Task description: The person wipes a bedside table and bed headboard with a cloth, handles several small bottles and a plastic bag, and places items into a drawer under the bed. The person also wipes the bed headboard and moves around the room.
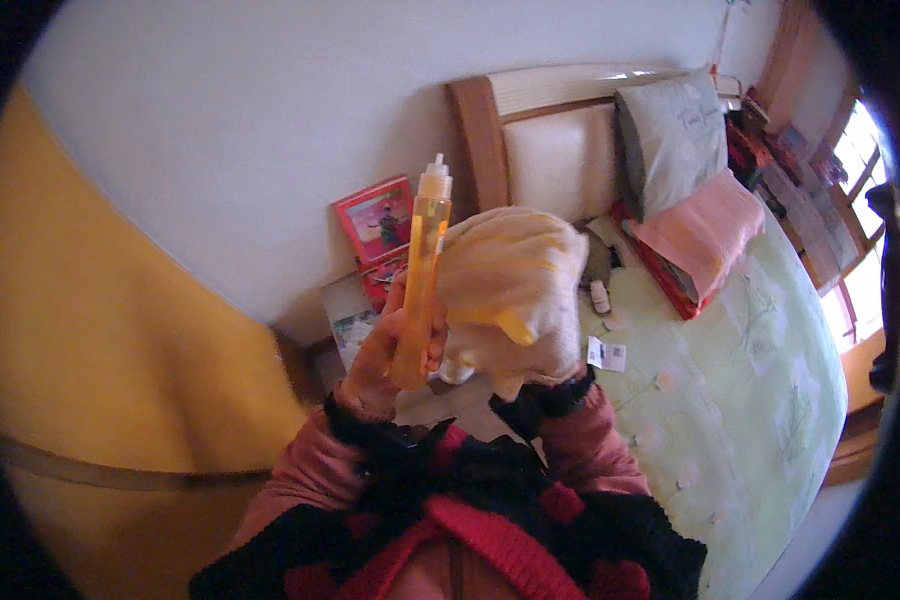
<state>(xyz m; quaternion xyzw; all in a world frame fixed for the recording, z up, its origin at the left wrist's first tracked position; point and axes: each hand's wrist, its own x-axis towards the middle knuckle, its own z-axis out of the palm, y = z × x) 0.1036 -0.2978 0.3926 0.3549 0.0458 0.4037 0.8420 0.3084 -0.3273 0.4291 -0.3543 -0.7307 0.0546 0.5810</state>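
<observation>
In my left hand (pixel 372 368) is a tall, slim clear bottle (pixel 425 270) of amber liquid, upright with its narrow nozzle tip pointing up. My fingers are wrapped round its lower half. Just right of it, a bulky beige cloth (pixel 525 265) with yellow streaks across it is held up by my right hand. That hand's fingers are hidden behind or inside the cloth; only the dark cuff (pixel 560 398) and pink sleeve (pixel 595 445) show below it. Bottle and cloth are close side by side; I cannot tell whether they touch.
A bed with a pale green flowered sheet (pixel 710 430) fills the right side. On it lie a small white bottle (pixel 599 297), a paper slip (pixel 607 354), a grey pillow (pixel 675 145) and pink cloth (pixel 705 235). Red picture boxes (pixel 378 225) lean by the wall; a yellow panel (pixel 120 300) stands left.
</observation>
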